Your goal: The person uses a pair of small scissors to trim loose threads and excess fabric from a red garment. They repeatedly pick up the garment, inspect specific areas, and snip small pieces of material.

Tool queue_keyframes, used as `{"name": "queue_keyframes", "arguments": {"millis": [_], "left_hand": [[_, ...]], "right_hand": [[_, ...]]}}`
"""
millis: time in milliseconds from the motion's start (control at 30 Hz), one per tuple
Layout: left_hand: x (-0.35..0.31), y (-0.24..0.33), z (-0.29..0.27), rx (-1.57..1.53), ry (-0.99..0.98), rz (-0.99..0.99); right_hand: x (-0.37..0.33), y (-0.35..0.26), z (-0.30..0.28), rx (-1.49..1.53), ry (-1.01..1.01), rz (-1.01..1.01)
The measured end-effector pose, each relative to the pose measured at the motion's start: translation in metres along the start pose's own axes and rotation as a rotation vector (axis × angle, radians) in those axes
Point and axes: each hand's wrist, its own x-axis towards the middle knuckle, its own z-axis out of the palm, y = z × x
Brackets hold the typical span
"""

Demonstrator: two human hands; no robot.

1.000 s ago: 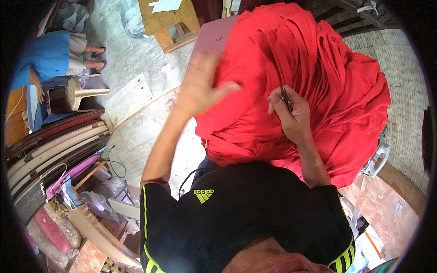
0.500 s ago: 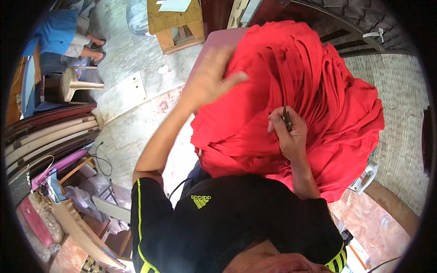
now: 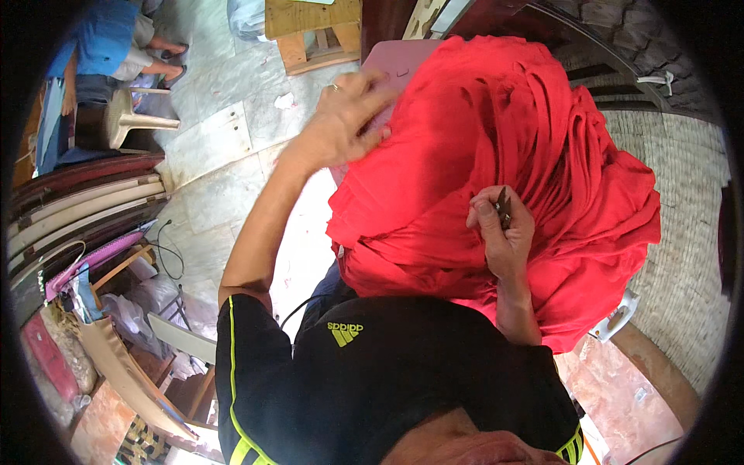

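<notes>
A large heap of red fabric [image 3: 442, 147] lies in front of me in many loose folds, over a pinkish-mauve surface [image 3: 395, 58]. My left hand [image 3: 345, 120] is at the heap's left edge, with its fingers apart and nothing in them. A ring shows on one finger, and the fingertips are slightly blurred. Over the middle of the heap my right hand [image 3: 508, 236] is closed around small dark metal thread snips [image 3: 504, 211]. Their pointed blades stick up past my thumb, while my fingers hide the rest.
A wooden stool [image 3: 314, 27] stands beyond the fabric. To the right, an iron [image 3: 618, 316] sits by the cloth near a woven mat [image 3: 682, 201]. At the far left are another person [image 3: 101, 43], a plastic chair [image 3: 128, 120], stacked boards [image 3: 93, 205] and plastic bags [image 3: 136, 322].
My left hand has moved a little left, off the fabric's upper left part to its edge. My right hand keeps hold of the snips. The view has shifted slightly.
</notes>
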Motion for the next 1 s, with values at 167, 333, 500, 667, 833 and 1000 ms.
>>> {"name": "queue_keyframes", "arguments": {"millis": [167,333,500,667,833,1000], "left_hand": [[-0.052,-0.041,0.012,0.168,0.112,-0.18],[-0.048,-0.048,-0.056,0.282,0.276,-0.33],[-0.053,-0.003,-0.005,-0.009,-0.026,-0.061],[-0.101,-0.054,-0.021,-0.074,0.303,-0.675],[-0.108,0.033,0.006,-0.022,0.056,-0.326],[-0.164,0.004,0.047,0.073,0.139,-0.497]], "right_hand": [[-0.001,-0.009,0.001,0.004,-0.015,0.033],[0.0,-0.003,0.0,0.055,-0.012,0.018],[-0.002,-0.007,0.004,0.014,-0.011,0.012],[-0.002,-0.006,0.002,0.004,-0.003,0.002],[-0.001,0.0,0.002,0.027,-0.024,-0.007],[-0.001,-0.005,0.004,0.003,-0.011,-0.016]]}}
